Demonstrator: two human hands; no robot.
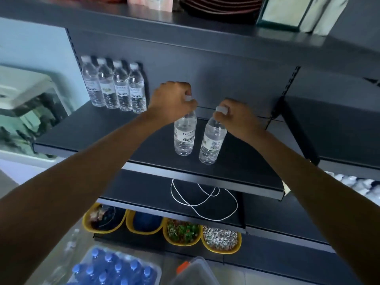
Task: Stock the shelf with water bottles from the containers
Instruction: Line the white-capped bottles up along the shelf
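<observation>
Four white-capped bottles (114, 87) stand upright in a touching row at the back left corner of the dark shelf (86, 128). Far below them, at the lower left, a clear container (158, 272) holds many blue-capped bottles packed close together. Near the middle of the shelf, the left hand (172, 99) curls its fingers round the cap of the left bottle (184, 136), which hangs nearly upright over the front part of the shelf. Just beside it, not touching, the right bottle (212, 144) leans with its top tipped to the right, and the right hand (236, 118) pinches its cap from above. Whether either base rests on the shelf cannot be told. On the shelf beneath, a white cord (203, 200) lies in loose loops, and four yellow tubs (221, 250) sit side by side lower down
</observation>
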